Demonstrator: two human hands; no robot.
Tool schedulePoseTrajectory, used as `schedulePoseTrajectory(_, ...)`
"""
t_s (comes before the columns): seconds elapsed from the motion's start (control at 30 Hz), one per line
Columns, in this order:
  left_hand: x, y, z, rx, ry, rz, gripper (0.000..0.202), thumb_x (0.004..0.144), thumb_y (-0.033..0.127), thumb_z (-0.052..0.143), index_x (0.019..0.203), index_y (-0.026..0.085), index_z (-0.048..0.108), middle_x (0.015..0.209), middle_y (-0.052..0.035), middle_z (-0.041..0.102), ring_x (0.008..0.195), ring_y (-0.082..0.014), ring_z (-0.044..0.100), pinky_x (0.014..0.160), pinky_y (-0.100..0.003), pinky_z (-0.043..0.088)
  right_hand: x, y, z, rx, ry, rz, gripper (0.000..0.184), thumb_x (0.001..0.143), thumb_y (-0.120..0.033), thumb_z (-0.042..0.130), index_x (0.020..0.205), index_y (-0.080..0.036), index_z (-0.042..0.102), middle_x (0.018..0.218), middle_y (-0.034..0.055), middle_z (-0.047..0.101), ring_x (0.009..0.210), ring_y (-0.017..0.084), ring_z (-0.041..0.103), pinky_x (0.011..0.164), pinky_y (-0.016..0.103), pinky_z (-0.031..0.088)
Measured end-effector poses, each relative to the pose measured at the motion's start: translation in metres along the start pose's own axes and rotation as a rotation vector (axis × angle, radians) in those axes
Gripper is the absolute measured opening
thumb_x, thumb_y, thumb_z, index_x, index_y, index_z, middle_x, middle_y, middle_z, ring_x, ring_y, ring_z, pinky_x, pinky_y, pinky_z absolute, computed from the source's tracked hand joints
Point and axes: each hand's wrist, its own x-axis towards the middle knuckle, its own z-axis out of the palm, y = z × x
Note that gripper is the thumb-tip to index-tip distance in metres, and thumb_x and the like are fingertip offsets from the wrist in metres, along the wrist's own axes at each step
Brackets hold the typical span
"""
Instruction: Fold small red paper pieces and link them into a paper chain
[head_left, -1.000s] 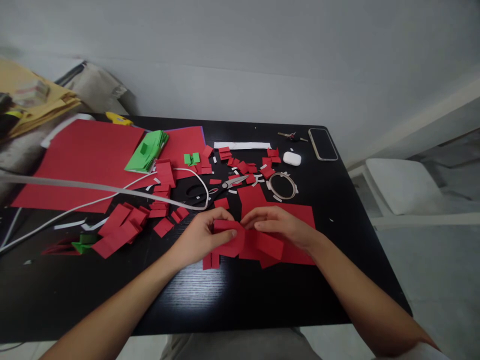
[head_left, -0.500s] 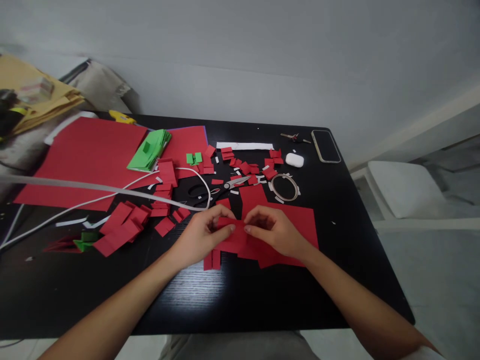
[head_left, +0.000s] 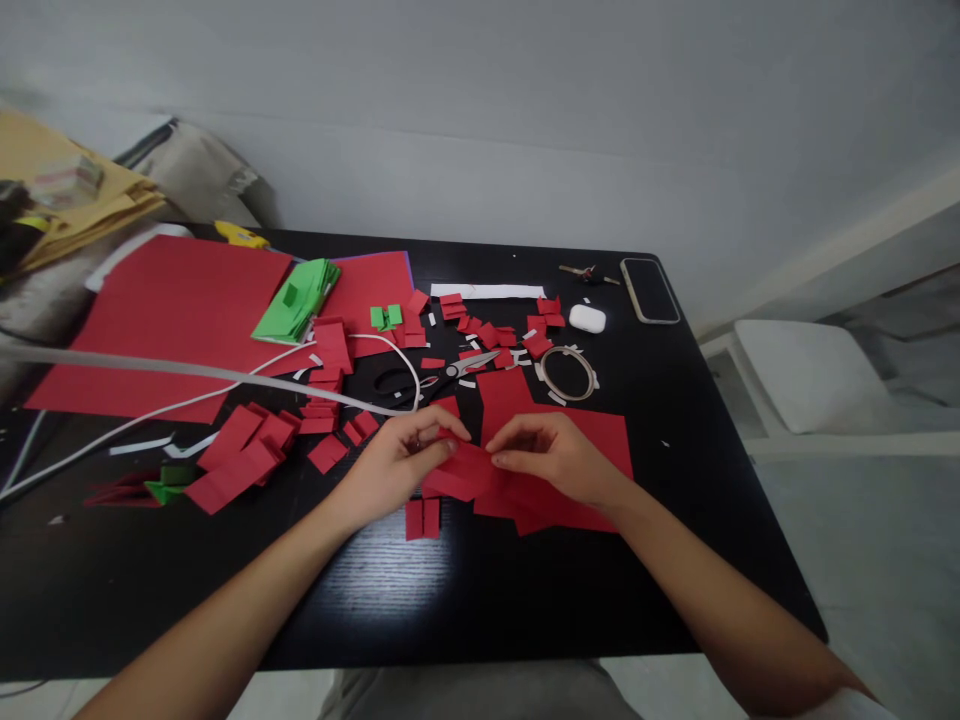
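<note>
A small red piece of paper [head_left: 466, 470] is held between both hands, low over the table. My left hand [head_left: 401, 458] pinches its left end between thumb and fingers. At its right end, the thumb and fingertips of my right hand [head_left: 551, 455] are closed on it. Larger red paper sheets [head_left: 596, 440] lie beneath and beside the right hand. Just below the held paper rests a small folded red paper piece [head_left: 422, 519]. Black-handled scissors [head_left: 450, 372] lie beyond the hands, partly under a white cable [head_left: 330, 392].
Red paper scraps [head_left: 491, 335] and a roll of tape [head_left: 568, 374] lie behind the hands. A white earbud case [head_left: 587, 318], keys [head_left: 589, 273] and a phone [head_left: 649, 291] sit at the far right. Folded green papers [head_left: 297, 300] and large red sheets [head_left: 172, 320] cover the left.
The held paper has tilted, and its left end has shifted slightly left with my left hand. My right hand has barely moved.
</note>
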Motion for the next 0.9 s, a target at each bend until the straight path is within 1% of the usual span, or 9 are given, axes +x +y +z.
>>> schedulePoseTrajectory(0.13,0.001,0.002,-0.001,-0.024,0.017,0.021,0.017,0.092,0.032,0.065,0.093,0.017,0.072,0.073,0.0005,0.066,0.063,-0.0124,0.054,0.062,-0.024,0.039,0.0,-0.001,0.0,0.015,0.022,-0.002,0.014,0.081,-0.033,0.085,0.09,-0.022,0.082,0.088,0.0035,0.08,0.082,0.019,0.074,0.081,0.034,0.059)
schedulePoseTrajectory(0.27,0.001,0.001,-0.001,-0.031,0.032,0.042,0.016,0.093,0.031,0.065,0.09,0.018,0.073,0.08,-0.0022,0.072,0.072,-0.0148,0.062,0.067,-0.025,0.044,0.0,-0.002,-0.002,0.056,-0.019,0.008,0.015,0.08,-0.032,0.086,0.089,-0.021,0.079,0.088,0.0022,0.077,0.083,0.017,0.072,0.082,0.033,0.057)
schedulePoseTrajectory(0.37,0.0,0.001,-0.001,-0.018,0.022,0.06,0.015,0.094,0.029,0.064,0.09,0.018,0.074,0.086,-0.003,0.075,0.079,-0.0161,0.066,0.073,-0.026,0.047,0.0,-0.001,-0.004,0.127,-0.056,0.095,0.017,0.083,-0.034,0.083,0.091,-0.021,0.077,0.09,0.0019,0.075,0.082,0.015,0.069,0.077,0.029,0.054)
schedulePoseTrajectory(0.47,-0.001,0.0,-0.001,0.006,0.01,0.067,0.015,0.095,0.027,0.062,0.091,0.018,0.074,0.088,-0.0034,0.076,0.081,-0.0169,0.068,0.075,-0.027,0.048,-0.002,-0.001,-0.002,0.167,-0.094,0.226,0.023,0.087,-0.041,0.079,0.095,-0.019,0.079,0.09,0.0038,0.074,0.08,0.015,0.067,0.071,0.026,0.052)
schedulePoseTrajectory(0.53,-0.002,0.0,0.001,0.034,0.008,0.072,0.016,0.096,0.026,0.061,0.091,0.019,0.074,0.089,-0.0039,0.077,0.082,-0.0175,0.069,0.077,-0.028,0.049,-0.002,0.0,0.0,0.171,-0.125,0.263,0.03,0.088,-0.048,0.078,0.093,-0.018,0.079,0.086,0.004,0.073,0.078,0.016,0.067,0.069,0.027,0.052)
schedulePoseTrajectory(0.67,-0.004,-0.001,0.005,0.088,0.012,0.082,0.019,0.097,0.027,0.058,0.091,0.019,0.075,0.09,-0.004,0.077,0.084,-0.0186,0.07,0.077,-0.03,0.05,-0.001,0.0,0.006,0.02,-0.14,0.163,0.034,0.087,-0.052,0.077,0.079,-0.019,0.078,0.073,0.0009,0.072,0.07,0.016,0.064,0.07,0.03,0.051)
schedulePoseTrajectory(0.77,-0.004,0.0,0.005,0.083,0.019,0.066,0.016,0.095,0.026,0.058,0.093,0.019,0.072,0.089,-0.0038,0.076,0.083,-0.0188,0.069,0.074,-0.029,0.049,0.001,0.002,0.01,-0.067,-0.092,0.09,0.026,0.086,-0.046,0.079,0.083,-0.02,0.081,0.079,0.0021,0.077,0.075,0.018,0.067,0.075,0.033,0.052)
schedulePoseTrajectory(0.83,-0.004,0.002,0.004,0.031,0.024,0.039,0.015,0.092,0.024,0.059,0.101,0.019,0.07,0.092,-0.0041,0.076,0.086,-0.0199,0.07,0.075,-0.029,0.049,0.0,0.002,0.013,-0.105,-0.055,0.073,0.023,0.086,-0.042,0.077,0.082,-0.02,0.081,0.079,0.0024,0.077,0.075,0.018,0.067,0.074,0.032,0.052)
schedulePoseTrajectory(0.9,-0.005,0.003,0.003,-0.017,0.015,0.011,0.022,0.09,0.024,0.059,0.109,0.019,0.068,0.095,-0.0042,0.076,0.09,-0.0213,0.071,0.079,-0.031,0.05,-0.001,0.003,0.016,-0.166,-0.005,0.053,0.021,0.088,-0.038,0.075,0.081,-0.019,0.08,0.076,0.0017,0.075,0.071,0.017,0.065,0.069,0.031,0.05)
